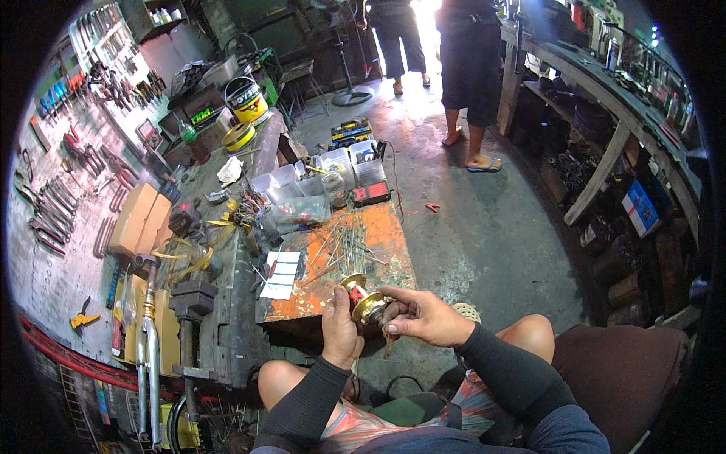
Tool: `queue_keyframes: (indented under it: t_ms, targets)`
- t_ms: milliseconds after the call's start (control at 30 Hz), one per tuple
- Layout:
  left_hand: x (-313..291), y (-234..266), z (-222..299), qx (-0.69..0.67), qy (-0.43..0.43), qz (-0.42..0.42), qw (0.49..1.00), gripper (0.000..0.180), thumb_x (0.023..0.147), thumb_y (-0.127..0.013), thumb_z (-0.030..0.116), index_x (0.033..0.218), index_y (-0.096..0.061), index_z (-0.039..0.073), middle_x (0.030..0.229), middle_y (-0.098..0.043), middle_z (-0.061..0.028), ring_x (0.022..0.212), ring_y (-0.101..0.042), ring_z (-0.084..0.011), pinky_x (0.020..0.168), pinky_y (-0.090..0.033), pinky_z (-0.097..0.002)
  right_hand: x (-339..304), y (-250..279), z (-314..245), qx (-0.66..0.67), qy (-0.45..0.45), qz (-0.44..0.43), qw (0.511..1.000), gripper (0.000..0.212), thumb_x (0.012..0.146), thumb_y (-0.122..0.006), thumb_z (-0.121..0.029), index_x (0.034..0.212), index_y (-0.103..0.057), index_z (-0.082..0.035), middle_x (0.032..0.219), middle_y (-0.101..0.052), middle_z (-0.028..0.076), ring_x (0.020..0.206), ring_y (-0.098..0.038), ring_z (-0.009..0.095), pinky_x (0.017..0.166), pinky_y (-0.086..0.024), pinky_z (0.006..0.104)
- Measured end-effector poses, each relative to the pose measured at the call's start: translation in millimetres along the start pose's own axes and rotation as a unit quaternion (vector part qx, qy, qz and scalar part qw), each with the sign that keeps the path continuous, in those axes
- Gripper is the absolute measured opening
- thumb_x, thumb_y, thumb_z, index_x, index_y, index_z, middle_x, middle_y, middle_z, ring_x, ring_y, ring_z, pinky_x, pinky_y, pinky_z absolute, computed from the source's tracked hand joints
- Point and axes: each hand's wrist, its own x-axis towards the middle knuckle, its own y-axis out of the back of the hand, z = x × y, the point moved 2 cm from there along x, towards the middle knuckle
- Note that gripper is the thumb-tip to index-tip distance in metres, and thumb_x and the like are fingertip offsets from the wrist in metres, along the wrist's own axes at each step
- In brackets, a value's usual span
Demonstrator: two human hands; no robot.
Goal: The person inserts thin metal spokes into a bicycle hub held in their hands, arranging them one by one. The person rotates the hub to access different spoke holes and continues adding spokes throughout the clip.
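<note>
A gold bicycle wheel hub with two round flanges and a red marking is held above my lap, near the front edge of the orange-topped table. My left hand is closed round its left side, thumb pointing up. With thumb and fingers, my right hand pinches the dark axle end on the right. Some thin brownish strands hang below those fingertips; what they are I cannot make out. Just beyond the hub, many loose metal spokes lie spread on the table beside a white sheet with a grid.
Clear plastic bins and a red tool case stand at the table's far end. To the left is a bench with a vise and a silver bicycle fork. Two people stand ahead; one wears blue flip-flops.
</note>
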Motion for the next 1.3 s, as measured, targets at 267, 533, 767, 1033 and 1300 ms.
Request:
queue_keyframes:
  t_ms: [267,533,767,1033,1300]
  targets:
    - [-2,-3,-3,-0.038,0.072,0.003,0.997,0.067,0.116,-0.047,0.059,0.133,-0.064,-0.004,0.119,-0.075,-0.0144,0.104,-0.077,-0.0244,0.090,-0.065,-0.0405,3,1,-1,0.062,-0.026,0.006,0.998,0.085,0.105,-0.076,-0.009,0.173,-0.026,0.003,0.125,-0.074,0.010,0.112,-0.068,0.014,0.100,-0.057,0.0314]
    - [1,2,-6,-0.125,0.022,-0.016,0.992,0.052,0.118,-0.052,0.046,0.150,-0.054,0.005,0.142,-0.067,-0.0162,0.126,-0.068,-0.0302,0.109,-0.057,-0.0489,5,0,12,-0.188,-0.054,0.152,0.969,0.050,0.103,-0.076,-0.012,0.147,-0.059,0.005,0.102,-0.078,0.012,0.094,-0.072,0.016,0.088,-0.060,0.0335]
    - [1,-7,19,-0.096,-0.032,-0.105,0.989,0.063,0.105,-0.077,0.016,0.161,-0.049,0.009,0.143,-0.066,-0.0108,0.126,-0.068,-0.0250,0.108,-0.058,-0.0459,3,23,5,-0.219,0.087,0.246,0.940,0.031,0.105,-0.071,-0.005,0.136,-0.069,0.001,0.106,-0.076,0.006,0.094,-0.068,0.011,0.085,-0.058,0.0308]
    - [-3,-13,30,-0.035,-0.049,-0.110,0.992,0.056,0.104,-0.077,0.008,0.151,-0.047,0.006,0.126,-0.070,-0.0148,0.114,-0.076,-0.0268,0.097,-0.066,-0.0406,-5,38,-7,-0.156,0.094,0.209,0.961,0.037,0.106,-0.068,0.001,0.143,-0.062,0.002,0.118,-0.074,0.006,0.105,-0.072,0.012,0.095,-0.060,0.0299]
    - [-1,-1,10,0.048,-0.051,-0.090,0.994,0.061,0.101,-0.084,0.031,0.143,-0.047,0.008,0.129,-0.072,-0.0142,0.115,-0.076,-0.0289,0.095,-0.066,-0.0413,2,26,13,-0.133,0.130,0.274,0.944,0.032,0.110,-0.067,-0.008,0.140,-0.061,0.002,0.111,-0.074,0.005,0.096,-0.070,0.013,0.088,-0.059,0.0315]
